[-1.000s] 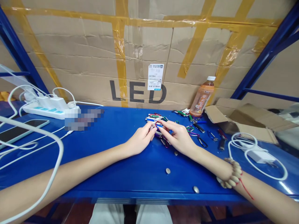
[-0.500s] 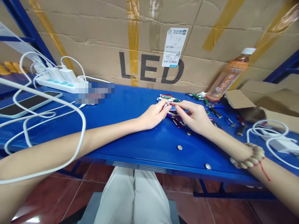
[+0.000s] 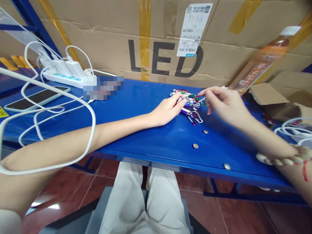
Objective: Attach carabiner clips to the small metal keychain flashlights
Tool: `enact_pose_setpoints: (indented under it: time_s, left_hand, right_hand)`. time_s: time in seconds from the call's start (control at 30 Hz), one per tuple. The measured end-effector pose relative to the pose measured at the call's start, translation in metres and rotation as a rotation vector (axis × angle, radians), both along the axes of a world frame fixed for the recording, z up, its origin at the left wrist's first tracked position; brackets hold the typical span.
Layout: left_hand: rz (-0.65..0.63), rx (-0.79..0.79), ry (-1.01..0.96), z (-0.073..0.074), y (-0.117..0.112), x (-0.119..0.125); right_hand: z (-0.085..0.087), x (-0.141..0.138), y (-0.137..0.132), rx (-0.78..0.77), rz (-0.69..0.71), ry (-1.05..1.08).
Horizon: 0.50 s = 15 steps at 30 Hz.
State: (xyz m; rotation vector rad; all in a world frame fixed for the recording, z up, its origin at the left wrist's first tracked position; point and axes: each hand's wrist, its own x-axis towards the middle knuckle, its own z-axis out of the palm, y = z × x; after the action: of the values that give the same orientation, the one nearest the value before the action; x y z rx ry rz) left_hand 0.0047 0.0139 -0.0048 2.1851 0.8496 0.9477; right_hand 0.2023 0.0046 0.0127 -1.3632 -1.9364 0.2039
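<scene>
My left hand (image 3: pixel 169 109) rests low over the blue tabletop (image 3: pixel 156 143), thumb and forefinger closed on a small silver piece (image 3: pixel 179 100), mostly hidden by the fingers. Just right of it lies a pile of small coloured metal tubes with carabiner clips (image 3: pixel 192 105), in blue, purple, green, red and silver. My right hand (image 3: pixel 223 102) hovers at the pile's right side. Its fingers are bent and somewhat apart, slightly blurred, and I see nothing held in them. Several small round silver button cells (image 3: pixel 195 146) lie on the tabletop in front of the pile.
Along the back stands a large cardboard box (image 3: pixel 109 42) marked LED. A drink bottle (image 3: pixel 263 61) and a small open carton (image 3: pixel 268 94) are at right. At left are a power strip (image 3: pixel 70 79), a phone (image 3: pixel 36 99) and a white cable (image 3: pixel 94 130) looping across my left forearm.
My right hand has parted from the left and moved right. My left hand keeps its pinch on the silver piece. The camera view has shifted.
</scene>
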Motion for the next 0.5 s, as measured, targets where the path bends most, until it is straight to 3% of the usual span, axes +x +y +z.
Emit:
enact_pose_setpoints:
  time_s: [0.13, 0.27, 0.4, 0.5]
  left_hand:
    - [0.001, 0.001, 0.009, -0.001, 0.001, 0.000]
    - [-0.005, 0.008, 0.028, 0.000, 0.000, 0.001]
    - [-0.019, 0.033, 0.042, -0.001, 0.000, 0.001]
    - [-0.018, 0.051, 0.043, -0.002, 0.000, 0.000]
  right_hand:
    - [0.012, 0.034, 0.009, -0.020, -0.186, 0.053]
    - [0.014, 0.061, 0.020, -0.026, -0.311, -0.100]
    - [0.007, 0.065, 0.020, 0.112, -0.148, -0.332]
    - [0.009, 0.068, -0.001, 0.150, 0.099, -0.246]
